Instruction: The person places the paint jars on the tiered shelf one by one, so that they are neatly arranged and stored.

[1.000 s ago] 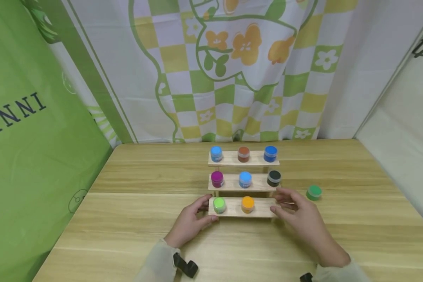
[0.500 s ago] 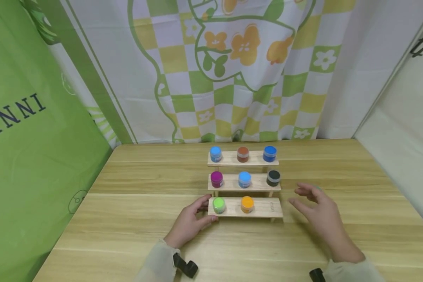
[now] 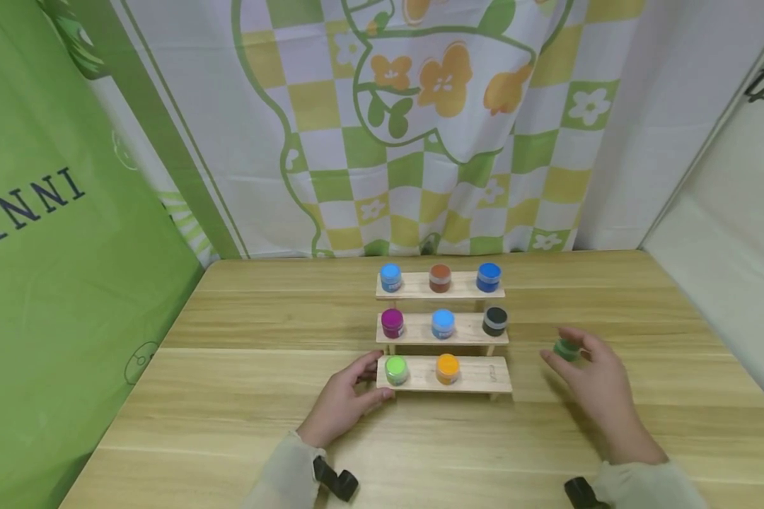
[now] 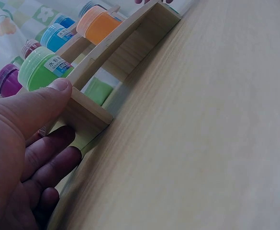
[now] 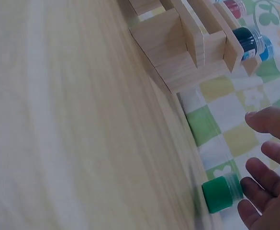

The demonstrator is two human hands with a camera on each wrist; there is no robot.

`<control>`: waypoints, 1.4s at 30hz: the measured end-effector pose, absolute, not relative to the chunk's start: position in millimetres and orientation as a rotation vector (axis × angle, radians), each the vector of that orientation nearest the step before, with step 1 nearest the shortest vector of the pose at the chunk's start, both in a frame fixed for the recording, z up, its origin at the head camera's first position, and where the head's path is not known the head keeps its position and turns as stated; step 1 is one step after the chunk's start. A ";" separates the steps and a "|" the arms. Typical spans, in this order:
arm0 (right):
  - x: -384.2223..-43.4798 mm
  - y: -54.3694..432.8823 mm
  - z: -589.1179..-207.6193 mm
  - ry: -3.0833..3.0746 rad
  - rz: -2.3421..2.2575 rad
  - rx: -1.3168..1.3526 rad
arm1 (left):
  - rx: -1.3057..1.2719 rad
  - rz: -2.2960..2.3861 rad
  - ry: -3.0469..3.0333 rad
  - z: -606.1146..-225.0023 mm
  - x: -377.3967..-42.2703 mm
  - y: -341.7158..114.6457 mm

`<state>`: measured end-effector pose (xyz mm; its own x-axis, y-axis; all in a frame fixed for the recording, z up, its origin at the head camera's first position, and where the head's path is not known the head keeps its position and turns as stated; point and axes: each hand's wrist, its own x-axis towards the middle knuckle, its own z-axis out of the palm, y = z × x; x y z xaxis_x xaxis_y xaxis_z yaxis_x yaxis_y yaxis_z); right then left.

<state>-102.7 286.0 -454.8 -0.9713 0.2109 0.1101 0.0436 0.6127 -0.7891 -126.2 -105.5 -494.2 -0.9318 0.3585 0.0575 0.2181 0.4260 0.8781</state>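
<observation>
A three-tier wooden stand (image 3: 477, 375) holds small paint jars. Its lowest shelf carries a light green jar (image 3: 396, 370) and an orange jar (image 3: 448, 369), with bare wood at the right end. My left hand (image 3: 340, 403) grips that shelf's left end; in the left wrist view the thumb (image 4: 58, 86) lies on the edge and the fingers curl by the side panel. To the right of the stand, my right hand (image 3: 601, 385) spreads around a green jar (image 3: 566, 349) on the table. In the right wrist view, its fingertips are right at the clear lid of the green jar (image 5: 220, 194), thumb apart.
The middle shelf bears purple (image 3: 392, 324), light blue (image 3: 443, 324) and black (image 3: 494, 322) jars. On the top one stand light blue (image 3: 391, 278), brown (image 3: 440, 278) and dark blue (image 3: 489, 278) jars. A patterned curtain (image 3: 433, 162) hangs behind the wooden table (image 3: 261, 318).
My right hand has left the right end of the lowest shelf and moved right to the green jar. The left hand stays at the stand's left end.
</observation>
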 end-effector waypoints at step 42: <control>-107.3 275.7 -453.6 -2.591 1.359 -0.193 | 0.519 1.525 2.545 -494.3 -126.2 -105.1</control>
<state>-107.3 275.7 -453.6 -0.9695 0.2114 0.1237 0.0184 0.5665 -0.8239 -126.2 -105.1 -494.3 -0.9324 0.3558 0.0644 0.2245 0.4302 0.8743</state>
